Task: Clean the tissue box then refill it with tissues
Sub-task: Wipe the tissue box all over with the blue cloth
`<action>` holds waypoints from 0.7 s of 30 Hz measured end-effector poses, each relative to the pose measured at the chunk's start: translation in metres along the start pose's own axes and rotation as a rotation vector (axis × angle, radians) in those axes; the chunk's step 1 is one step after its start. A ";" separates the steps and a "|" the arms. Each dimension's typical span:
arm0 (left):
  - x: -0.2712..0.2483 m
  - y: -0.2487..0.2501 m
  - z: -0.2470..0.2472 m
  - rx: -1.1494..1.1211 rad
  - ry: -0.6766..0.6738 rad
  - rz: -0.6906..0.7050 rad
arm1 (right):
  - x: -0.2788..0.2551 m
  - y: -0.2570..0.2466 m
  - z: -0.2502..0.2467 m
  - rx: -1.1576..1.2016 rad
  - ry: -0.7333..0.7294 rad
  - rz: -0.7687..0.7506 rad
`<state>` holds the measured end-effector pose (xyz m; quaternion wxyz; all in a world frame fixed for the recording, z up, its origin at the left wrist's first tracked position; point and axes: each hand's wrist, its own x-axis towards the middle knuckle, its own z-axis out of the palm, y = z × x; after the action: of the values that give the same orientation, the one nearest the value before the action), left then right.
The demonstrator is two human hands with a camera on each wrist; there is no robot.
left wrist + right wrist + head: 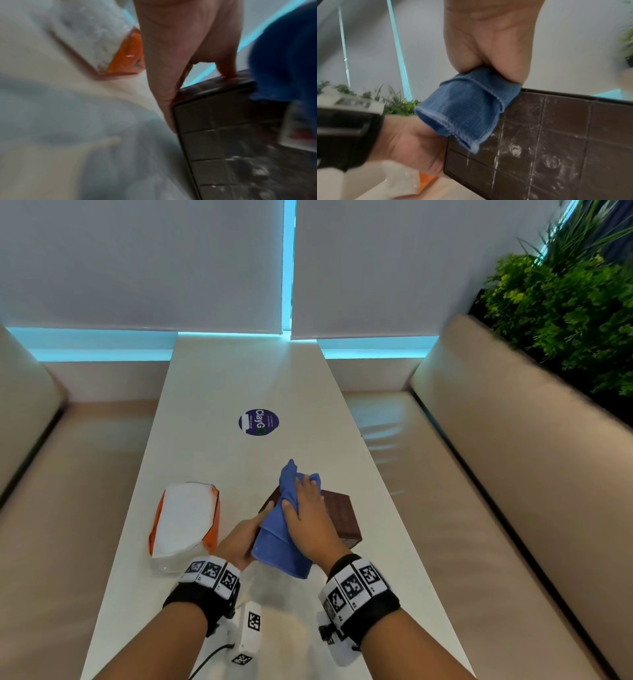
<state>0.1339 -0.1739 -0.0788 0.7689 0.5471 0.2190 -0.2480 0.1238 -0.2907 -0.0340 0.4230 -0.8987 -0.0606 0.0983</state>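
A dark brown woven tissue box (342,515) stands tipped on the white table (239,378). My left hand (245,537) grips its left edge, thumb on the upper rim, fingers down the side. My right hand (308,518) presses a folded blue cloth (281,546) flat onto the box's top face. The left wrist view shows my left hand (171,47) on the box (223,135), beside the cloth (288,60). In the right wrist view the cloth (467,108) hangs from under my right hand (491,40) over the box's gridded underside (565,135), which carries white dust. A clear tissue pack (185,518) with orange ends lies left.
A round purple sticker (258,422) sits mid-table, farther away. Beige padded benches (428,474) run along both sides of the narrow table. Green plants (565,302) stand behind the right bench. Window blinds close off the far end.
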 end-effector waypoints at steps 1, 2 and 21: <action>-0.005 0.005 0.005 0.020 -0.019 0.019 | 0.001 0.000 0.002 -0.022 0.000 -0.011; -0.008 0.008 0.007 0.043 -0.019 0.042 | 0.002 0.000 0.003 -0.030 -0.013 -0.013; 0.001 0.018 -0.005 0.219 -0.047 -0.045 | 0.004 0.039 -0.017 -0.215 0.060 0.127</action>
<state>0.1453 -0.1638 -0.0681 0.7037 0.6167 0.1848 -0.3006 0.1321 -0.3272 -0.0537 0.3189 -0.9434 -0.0011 0.0909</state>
